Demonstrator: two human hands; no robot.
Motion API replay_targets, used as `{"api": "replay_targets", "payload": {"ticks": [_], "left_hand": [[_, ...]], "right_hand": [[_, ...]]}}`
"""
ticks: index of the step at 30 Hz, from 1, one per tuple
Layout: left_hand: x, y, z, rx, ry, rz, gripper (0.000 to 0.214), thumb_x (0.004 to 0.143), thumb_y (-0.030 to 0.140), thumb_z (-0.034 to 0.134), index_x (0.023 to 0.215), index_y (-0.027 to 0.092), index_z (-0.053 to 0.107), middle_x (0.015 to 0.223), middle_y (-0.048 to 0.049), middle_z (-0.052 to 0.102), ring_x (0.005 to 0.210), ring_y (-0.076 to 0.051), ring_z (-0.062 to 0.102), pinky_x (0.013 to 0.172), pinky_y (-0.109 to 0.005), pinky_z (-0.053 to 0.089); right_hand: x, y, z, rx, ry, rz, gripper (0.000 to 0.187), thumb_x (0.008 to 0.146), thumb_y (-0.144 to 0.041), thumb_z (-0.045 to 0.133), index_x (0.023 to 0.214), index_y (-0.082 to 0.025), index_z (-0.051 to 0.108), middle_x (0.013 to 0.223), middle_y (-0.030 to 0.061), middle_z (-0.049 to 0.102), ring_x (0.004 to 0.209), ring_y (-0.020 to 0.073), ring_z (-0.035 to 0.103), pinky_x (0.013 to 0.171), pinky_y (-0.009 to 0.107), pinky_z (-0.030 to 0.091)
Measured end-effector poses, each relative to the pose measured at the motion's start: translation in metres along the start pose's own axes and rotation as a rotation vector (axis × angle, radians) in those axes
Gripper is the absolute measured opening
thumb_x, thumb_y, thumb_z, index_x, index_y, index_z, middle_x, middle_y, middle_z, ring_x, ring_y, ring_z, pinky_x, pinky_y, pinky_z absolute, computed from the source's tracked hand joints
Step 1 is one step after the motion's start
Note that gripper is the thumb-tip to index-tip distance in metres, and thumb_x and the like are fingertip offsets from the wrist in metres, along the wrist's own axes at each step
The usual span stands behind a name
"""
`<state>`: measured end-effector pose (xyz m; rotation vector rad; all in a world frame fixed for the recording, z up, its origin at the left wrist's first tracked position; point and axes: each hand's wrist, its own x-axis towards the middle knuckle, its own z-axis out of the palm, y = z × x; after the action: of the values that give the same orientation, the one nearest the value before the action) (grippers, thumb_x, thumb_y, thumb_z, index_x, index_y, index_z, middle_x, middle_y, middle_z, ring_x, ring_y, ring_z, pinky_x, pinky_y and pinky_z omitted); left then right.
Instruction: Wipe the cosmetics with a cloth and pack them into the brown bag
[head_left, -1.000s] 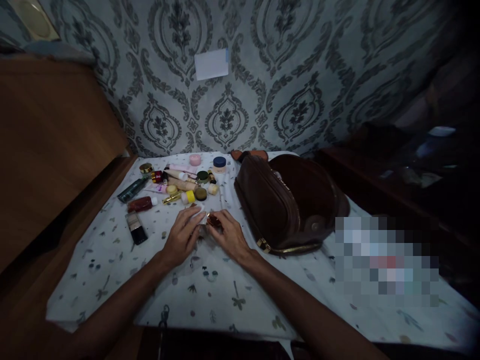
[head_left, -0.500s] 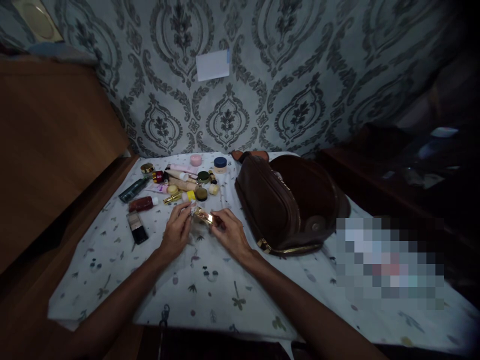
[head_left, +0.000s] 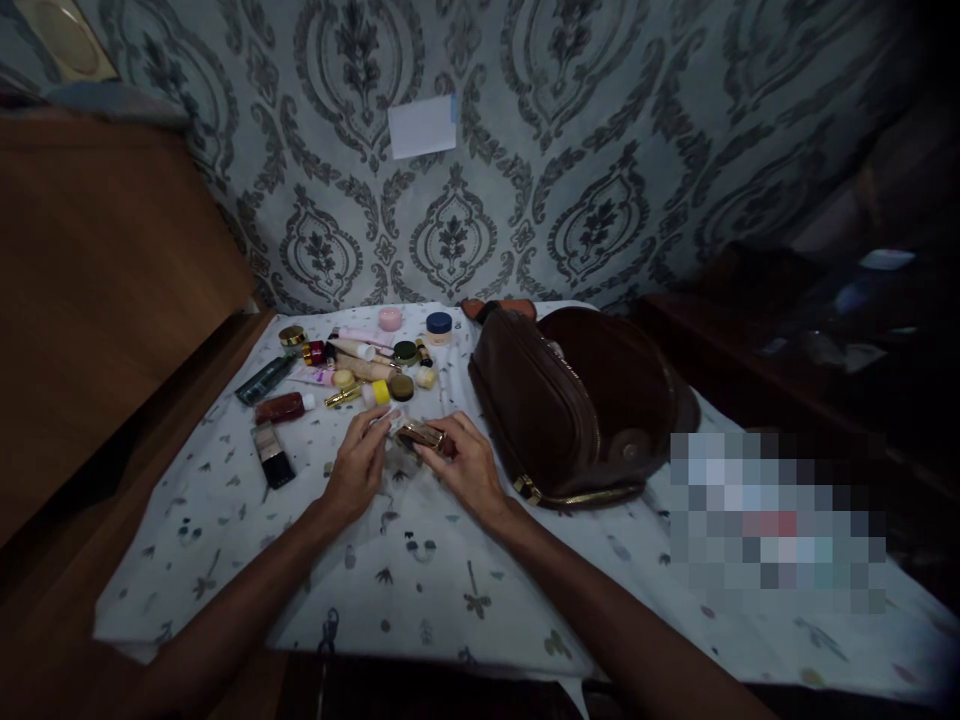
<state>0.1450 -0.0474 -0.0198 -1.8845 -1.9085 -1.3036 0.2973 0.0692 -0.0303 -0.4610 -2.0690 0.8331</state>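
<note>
Both my hands meet over the patterned white cloth in front of me. My right hand pinches a small brown and gold bottle, held level just above the cloth. My left hand has its fingertips closed on the bottle's pale left end. Just beyond my hands lies a cluster of cosmetics: a yellow-capped tube, a red bottle and a black compact.
An open brown leather bag lies on the cloth to the right of my hands. More jars and tubes crowd the far left of the cloth. A wooden panel stands at the left, patterned wallpaper behind, dark furniture to the right.
The small bottle came up off the cloth between both hands and was turned level. My left hand shifted from lying flat to pinching its end.
</note>
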Motion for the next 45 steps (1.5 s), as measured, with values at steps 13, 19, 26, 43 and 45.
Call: {"api": "replay_targets", "payload": {"ticks": [13,19,26,43,45], "left_hand": [[0.000,-0.003,-0.003,0.113,0.014,0.085,0.046,0.095,0.011,0.038,0.138,0.024,0.050,0.128,-0.0133,0.054,0.121,-0.025,0.051,0.101,-0.045,0.047],[0.000,0.009,0.001,0.181,-0.015,0.245,0.055,0.094,0.005,0.036,0.145,0.024,0.039,0.129,-0.0154,0.054,0.124,-0.026,0.049,0.101,-0.050,0.047],[-0.001,0.019,0.004,0.128,-0.119,0.332,0.058,0.093,0.003,0.033,0.149,0.020,0.034,0.132,-0.0166,0.056,0.132,-0.027,0.045,0.106,-0.052,0.046],[-0.010,-0.005,0.010,0.022,-0.231,0.404,0.052,0.097,0.005,0.033,0.148,0.019,0.037,0.145,-0.0164,0.051,0.142,-0.024,0.038,0.111,-0.050,0.045],[-0.012,-0.007,0.011,0.011,-0.267,0.423,0.050,0.097,0.007,0.037,0.145,0.018,0.040,0.141,-0.0167,0.055,0.141,-0.023,0.041,0.109,-0.049,0.047]], "right_hand": [[0.001,0.005,0.002,0.110,0.004,-0.024,0.038,0.077,-0.014,0.062,0.115,-0.019,0.059,0.083,0.0010,0.058,0.070,0.0157,0.057,0.070,0.029,0.052],[0.000,0.002,0.005,0.156,-0.018,-0.078,0.041,0.079,-0.012,0.058,0.119,-0.020,0.056,0.087,0.0020,0.058,0.074,0.0158,0.059,0.074,0.030,0.053],[0.000,0.001,0.006,0.161,-0.059,-0.086,0.052,0.072,-0.008,0.054,0.123,-0.021,0.054,0.093,0.0036,0.059,0.079,0.0168,0.059,0.075,0.031,0.053],[0.007,0.015,0.000,0.511,-0.090,0.279,0.030,0.089,-0.037,0.049,0.110,-0.022,0.063,0.096,0.0039,0.068,0.089,0.0201,0.063,0.080,0.033,0.052],[0.010,0.019,0.001,0.600,-0.061,0.378,0.031,0.088,-0.045,0.051,0.102,-0.021,0.065,0.087,0.0031,0.066,0.080,0.0192,0.062,0.072,0.032,0.053]]}}
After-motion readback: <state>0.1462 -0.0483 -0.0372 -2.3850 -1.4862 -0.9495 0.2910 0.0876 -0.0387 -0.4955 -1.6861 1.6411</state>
